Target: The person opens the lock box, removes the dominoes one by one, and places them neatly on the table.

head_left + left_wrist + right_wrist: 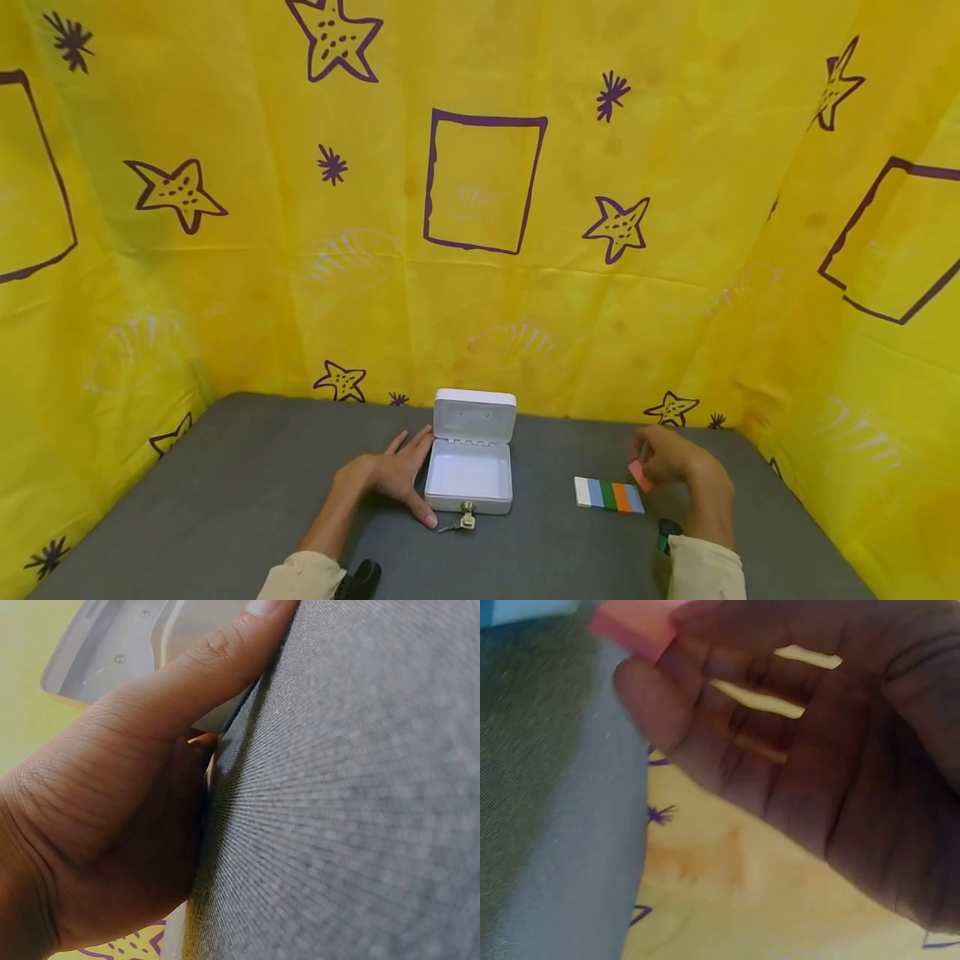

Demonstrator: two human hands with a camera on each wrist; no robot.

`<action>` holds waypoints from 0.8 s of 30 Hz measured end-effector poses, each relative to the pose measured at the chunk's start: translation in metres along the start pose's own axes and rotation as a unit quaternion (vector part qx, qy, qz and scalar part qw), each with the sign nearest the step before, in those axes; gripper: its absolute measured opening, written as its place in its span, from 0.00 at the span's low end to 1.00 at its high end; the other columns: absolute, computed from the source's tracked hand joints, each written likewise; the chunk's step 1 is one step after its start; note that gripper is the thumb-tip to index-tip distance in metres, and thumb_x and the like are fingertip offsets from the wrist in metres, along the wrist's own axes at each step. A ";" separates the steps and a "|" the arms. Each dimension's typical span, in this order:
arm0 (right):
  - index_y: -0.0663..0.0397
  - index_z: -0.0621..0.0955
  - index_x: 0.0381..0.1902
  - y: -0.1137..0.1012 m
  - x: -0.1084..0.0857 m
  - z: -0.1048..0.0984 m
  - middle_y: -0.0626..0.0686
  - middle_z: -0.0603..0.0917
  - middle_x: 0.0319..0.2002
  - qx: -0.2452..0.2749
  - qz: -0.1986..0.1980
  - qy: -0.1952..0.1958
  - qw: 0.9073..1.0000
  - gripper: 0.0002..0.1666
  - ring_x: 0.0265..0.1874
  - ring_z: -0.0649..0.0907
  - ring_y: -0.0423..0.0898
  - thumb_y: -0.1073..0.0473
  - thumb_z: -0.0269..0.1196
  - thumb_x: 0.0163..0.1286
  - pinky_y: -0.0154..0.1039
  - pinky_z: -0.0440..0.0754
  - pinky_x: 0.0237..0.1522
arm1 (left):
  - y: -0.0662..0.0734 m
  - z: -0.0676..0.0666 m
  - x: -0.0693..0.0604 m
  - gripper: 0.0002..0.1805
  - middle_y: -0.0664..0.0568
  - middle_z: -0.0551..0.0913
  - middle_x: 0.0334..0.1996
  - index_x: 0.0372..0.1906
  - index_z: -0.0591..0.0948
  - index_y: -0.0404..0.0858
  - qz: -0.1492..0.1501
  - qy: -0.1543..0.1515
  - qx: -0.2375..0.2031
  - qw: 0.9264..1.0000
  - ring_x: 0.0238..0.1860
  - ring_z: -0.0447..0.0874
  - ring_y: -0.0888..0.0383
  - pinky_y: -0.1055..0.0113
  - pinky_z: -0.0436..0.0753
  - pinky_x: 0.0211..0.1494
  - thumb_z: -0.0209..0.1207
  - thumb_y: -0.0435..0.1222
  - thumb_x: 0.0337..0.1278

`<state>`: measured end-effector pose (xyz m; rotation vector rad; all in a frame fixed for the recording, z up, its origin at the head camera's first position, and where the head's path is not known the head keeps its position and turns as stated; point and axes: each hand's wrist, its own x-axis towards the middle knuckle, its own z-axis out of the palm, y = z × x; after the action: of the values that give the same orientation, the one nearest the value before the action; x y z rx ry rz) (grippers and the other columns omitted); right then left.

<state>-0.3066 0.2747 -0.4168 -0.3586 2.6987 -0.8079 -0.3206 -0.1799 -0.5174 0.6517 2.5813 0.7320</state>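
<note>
A small white cash box (471,471) stands with its lid (476,417) raised, its bare inside showing. Keys (467,520) hang from the lock at its front. My left hand (397,477) rests at the box's left side, thumb by the front corner and fingers spread toward the back. The left wrist view shows that thumb (217,664) stretched out along the box. Over on the right, my right hand (671,458) pinches a small flat pink block (640,476) between thumb and fingers. It hovers near the right end of a row of coloured blocks (609,495).
The row holds several flat blocks side by side: white, light blue, green, orange and blue. They lie on a grey cloth-covered table (540,550), to the right of the box. A yellow curtain (480,292) with starfish drawings encloses the back and sides.
</note>
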 end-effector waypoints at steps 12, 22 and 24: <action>0.60 0.79 0.40 0.014 -0.005 0.004 0.56 0.79 0.36 0.013 0.124 -0.030 0.992 0.19 0.23 0.70 0.45 0.81 0.56 0.52 0.33 0.70 0.24 | 0.004 -0.002 -0.002 0.81 0.36 0.38 0.86 0.84 0.46 0.34 -0.014 -0.006 0.000 1.000 0.87 0.34 0.40 0.36 0.30 0.86 0.77 0.71 0.31; 0.62 0.79 0.41 0.017 0.001 0.009 0.57 0.80 0.38 0.023 0.131 -0.042 0.990 0.16 0.27 0.77 0.48 0.80 0.60 0.57 0.36 0.81 0.29 | 0.004 -0.002 -0.002 0.82 0.35 0.38 0.86 0.84 0.45 0.33 -0.011 -0.007 0.001 1.000 0.87 0.33 0.40 0.35 0.30 0.86 0.77 0.71 0.31; 0.62 0.79 0.41 0.016 0.001 0.010 0.58 0.81 0.37 0.026 0.132 -0.040 0.990 0.16 0.27 0.79 0.49 0.80 0.59 0.57 0.38 0.82 0.29 | 0.005 -0.003 -0.003 0.82 0.34 0.38 0.86 0.84 0.44 0.33 -0.011 -0.010 0.002 1.000 0.87 0.33 0.39 0.34 0.30 0.85 0.77 0.71 0.32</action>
<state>-0.3068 0.2827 -0.4344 -0.0187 2.5727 -0.7663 -0.3178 -0.1784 -0.5115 0.6288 2.5676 0.7095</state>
